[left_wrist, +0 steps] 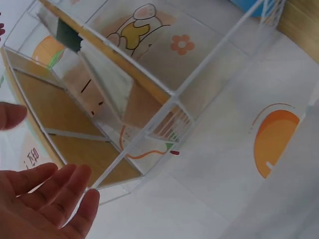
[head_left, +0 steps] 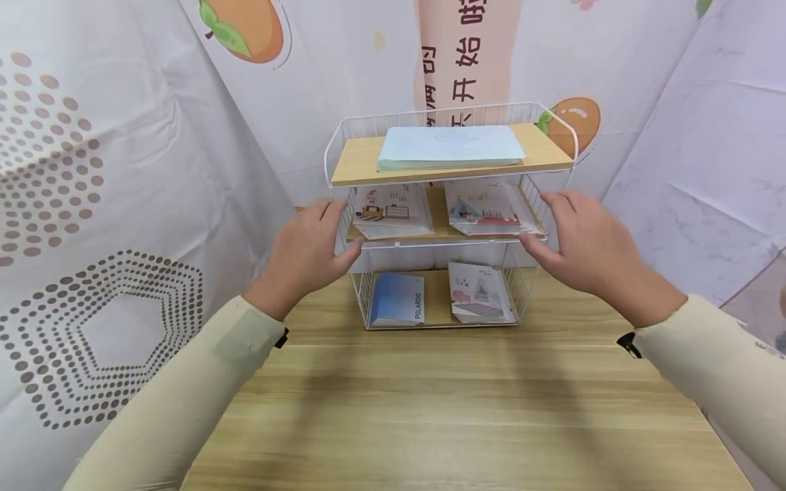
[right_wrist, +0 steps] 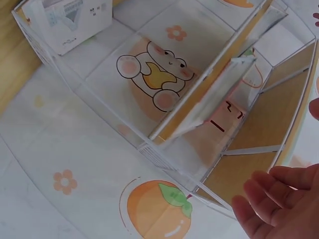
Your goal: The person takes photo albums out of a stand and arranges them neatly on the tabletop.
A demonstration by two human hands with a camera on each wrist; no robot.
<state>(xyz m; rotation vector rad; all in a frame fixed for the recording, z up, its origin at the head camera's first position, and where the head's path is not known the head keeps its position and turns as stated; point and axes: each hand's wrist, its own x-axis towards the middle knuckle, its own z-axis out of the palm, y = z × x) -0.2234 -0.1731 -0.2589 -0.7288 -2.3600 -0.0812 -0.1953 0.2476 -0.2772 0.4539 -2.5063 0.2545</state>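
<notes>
A three-tier white wire rack with wooden shelves [head_left: 356, 160] stands against the back of the table. My left hand [head_left: 310, 245] is at its left side, fingers loosely extended and thumb apart, holding nothing. Mirroring it at the right side is my right hand [head_left: 589, 242], also with relaxed fingers and nothing held. In the wrist views, the fingertips of the left hand [left_wrist: 47, 199] and right hand [right_wrist: 281, 201] are close to the rack's upper wire edges; contact is unclear. A light blue folder [head_left: 451, 146] lies flat on the top shelf.
The middle shelf bears two piles of printed booklets, a left pile [head_left: 393, 211] and a right pile [head_left: 485, 208]. Below are a blue booklet marked POLAROID [head_left: 398, 299] and a white printed stack [head_left: 481, 293]. Patterned white cloth [head_left: 153, 136] hangs behind and beside the wooden table [head_left: 430, 402].
</notes>
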